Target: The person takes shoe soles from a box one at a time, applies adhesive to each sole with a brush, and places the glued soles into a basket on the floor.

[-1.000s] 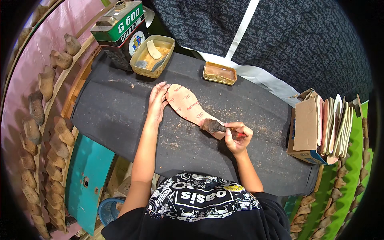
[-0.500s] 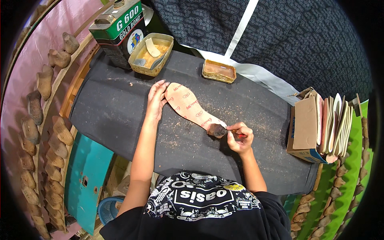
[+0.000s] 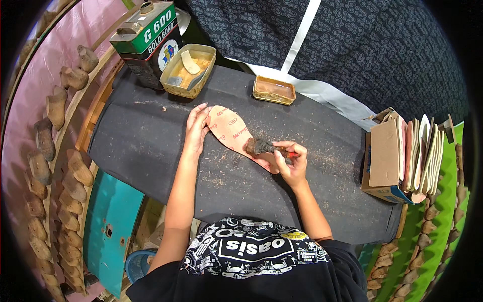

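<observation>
A tan shoe insole with red print lies slantwise on the dark table cover, its wide end up and to the left. My left hand grips that wide end by its left edge. In my right hand is a brush with a dark, caked head and some red on its handle. The brush head rests on the insole's narrow middle and hides part of it. Beyond the brush, the heel end shows partly, next to my right fingers.
A green and black metal can stands at the far left beside a yellowish tub holding cut pieces. A small amber tray sits at the back. On the right is a cardboard box of insoles. Wooden shoe lasts line racks at both sides.
My right hand has moved the brush up and left along the insole, from the heel end to the middle. My left hand keeps its hold on the wide end.
</observation>
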Action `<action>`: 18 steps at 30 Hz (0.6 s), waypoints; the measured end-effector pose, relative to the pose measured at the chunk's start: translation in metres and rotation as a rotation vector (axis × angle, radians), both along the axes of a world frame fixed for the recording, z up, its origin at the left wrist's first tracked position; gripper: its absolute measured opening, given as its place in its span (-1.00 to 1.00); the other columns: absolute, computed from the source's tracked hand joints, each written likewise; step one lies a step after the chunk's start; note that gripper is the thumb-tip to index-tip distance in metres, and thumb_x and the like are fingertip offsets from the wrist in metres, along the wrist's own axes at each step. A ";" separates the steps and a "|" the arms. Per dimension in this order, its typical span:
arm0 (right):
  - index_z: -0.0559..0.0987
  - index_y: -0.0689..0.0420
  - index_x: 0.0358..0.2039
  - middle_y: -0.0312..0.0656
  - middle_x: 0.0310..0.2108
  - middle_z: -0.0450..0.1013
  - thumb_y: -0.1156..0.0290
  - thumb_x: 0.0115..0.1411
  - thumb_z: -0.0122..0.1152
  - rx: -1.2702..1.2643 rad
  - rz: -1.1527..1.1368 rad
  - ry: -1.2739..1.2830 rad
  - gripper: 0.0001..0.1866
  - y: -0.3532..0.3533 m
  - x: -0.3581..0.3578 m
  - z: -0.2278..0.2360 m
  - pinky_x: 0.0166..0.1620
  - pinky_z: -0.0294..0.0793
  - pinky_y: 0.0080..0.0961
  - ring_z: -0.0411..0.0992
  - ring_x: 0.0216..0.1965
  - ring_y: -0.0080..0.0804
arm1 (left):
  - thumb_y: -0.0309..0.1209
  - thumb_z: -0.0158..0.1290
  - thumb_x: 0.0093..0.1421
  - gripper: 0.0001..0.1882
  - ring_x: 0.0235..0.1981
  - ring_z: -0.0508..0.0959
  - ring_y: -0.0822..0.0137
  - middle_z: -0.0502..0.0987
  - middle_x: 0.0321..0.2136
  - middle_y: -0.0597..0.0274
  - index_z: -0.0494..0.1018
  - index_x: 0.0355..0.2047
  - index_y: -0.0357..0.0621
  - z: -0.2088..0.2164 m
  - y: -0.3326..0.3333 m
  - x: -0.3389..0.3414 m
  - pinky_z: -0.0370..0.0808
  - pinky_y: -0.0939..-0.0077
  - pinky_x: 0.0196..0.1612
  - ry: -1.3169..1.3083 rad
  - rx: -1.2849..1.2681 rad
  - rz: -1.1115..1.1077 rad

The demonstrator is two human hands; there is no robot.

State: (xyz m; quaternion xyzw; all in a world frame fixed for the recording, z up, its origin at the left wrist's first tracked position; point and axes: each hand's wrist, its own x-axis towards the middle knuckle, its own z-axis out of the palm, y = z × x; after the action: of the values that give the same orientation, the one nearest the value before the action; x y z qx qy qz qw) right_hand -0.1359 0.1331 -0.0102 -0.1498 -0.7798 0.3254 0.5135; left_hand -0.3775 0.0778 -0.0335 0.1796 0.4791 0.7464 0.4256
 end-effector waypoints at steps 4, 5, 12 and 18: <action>0.06 0.13 -0.40 0.02 -0.39 0.32 0.72 -0.05 -0.02 -0.089 0.040 -0.055 -0.66 -0.002 0.020 -0.006 -0.31 0.33 -0.57 0.34 -0.40 -0.41 | -0.27 -0.06 0.05 -0.65 -0.22 0.35 0.42 0.35 -0.21 0.23 0.23 -0.15 -0.08 -0.001 -0.001 -0.001 0.29 0.55 -0.18 -0.006 0.001 0.010; 0.05 0.13 -0.41 0.02 -0.41 0.32 0.72 -0.05 -0.02 -0.106 0.041 -0.055 -0.66 -0.004 0.025 0.000 -0.34 0.33 -0.58 0.33 -0.44 -0.43 | -0.27 -0.06 0.05 -0.65 -0.22 0.35 0.42 0.35 -0.21 0.23 0.23 -0.15 -0.08 -0.001 0.000 -0.001 0.29 0.55 -0.18 -0.008 0.002 0.010; 0.13 0.15 -0.46 -0.09 -0.57 0.38 0.66 -0.15 0.09 -0.019 -0.078 -0.054 -0.67 0.001 0.058 0.010 -0.57 0.26 -0.72 0.32 -0.61 -0.55 | -0.27 -0.07 0.05 -0.66 -0.21 0.34 0.39 0.35 -0.21 0.23 0.24 -0.16 -0.07 0.000 -0.001 -0.003 0.29 0.50 -0.17 -0.019 0.011 0.007; 0.14 0.16 -0.42 -0.12 -0.56 0.38 0.69 -0.14 0.08 0.002 -0.118 0.035 -0.66 0.008 0.030 0.018 -0.57 0.28 -0.73 0.31 -0.61 -0.61 | -0.29 -0.08 0.06 -0.67 -0.19 0.34 0.41 0.34 -0.21 0.22 0.23 -0.16 -0.09 0.001 0.000 0.001 0.27 0.55 -0.15 -0.003 0.003 0.008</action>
State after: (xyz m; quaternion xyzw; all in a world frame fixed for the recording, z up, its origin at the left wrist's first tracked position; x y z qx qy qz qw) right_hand -0.1059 0.1409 0.0081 -0.1890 -0.7609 0.2963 0.5454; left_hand -0.3766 0.0780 -0.0323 0.1771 0.4778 0.7493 0.4230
